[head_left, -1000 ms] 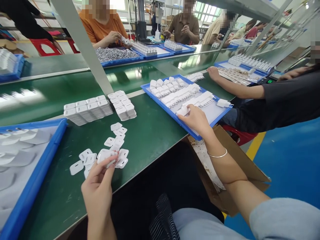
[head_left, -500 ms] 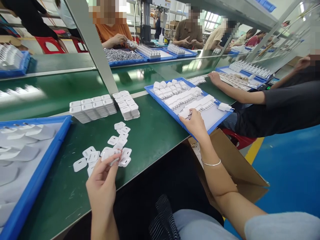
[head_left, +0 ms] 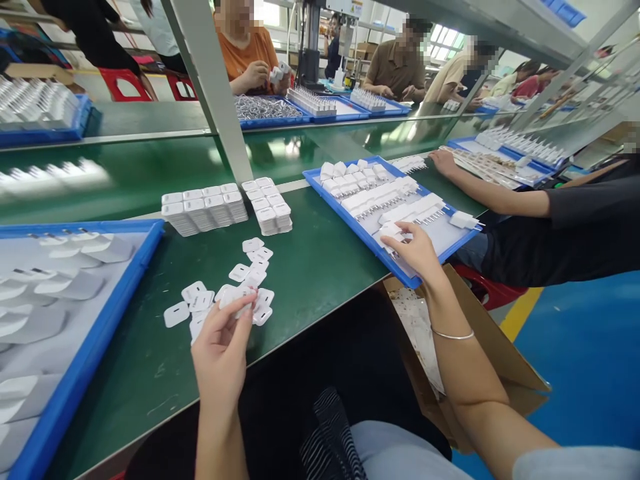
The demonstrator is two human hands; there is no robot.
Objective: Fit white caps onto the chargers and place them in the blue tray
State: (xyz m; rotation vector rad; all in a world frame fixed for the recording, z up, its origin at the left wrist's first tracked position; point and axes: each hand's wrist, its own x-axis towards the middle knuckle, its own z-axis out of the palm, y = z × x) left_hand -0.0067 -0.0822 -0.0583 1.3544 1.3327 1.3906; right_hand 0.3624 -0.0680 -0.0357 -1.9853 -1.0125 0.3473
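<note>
My left hand (head_left: 223, 350) pinches a small white plastic cover (head_left: 236, 297) just above a scatter of several flat white covers (head_left: 220, 290) on the green table (head_left: 310, 267). My right hand (head_left: 417, 250) reaches into a blue tray (head_left: 395, 263) at the right and closes its fingers on a white charger body (head_left: 391, 231) with metal prongs. The tray holds rows of several such white charger bodies (head_left: 380, 193).
Stacks of white covers (head_left: 227, 207) stand behind the scatter. A second blue tray (head_left: 75, 373) with white parts lies at the left. A cardboard box (head_left: 490, 360) sits below the table edge. A neighbour's arm (head_left: 490, 193) rests at the right; other people work across the table.
My right hand has drawn back from the row toward the tray's near edge, fingers closed on a charger body. The left hand keeps the cover; the view shifted a little.
</note>
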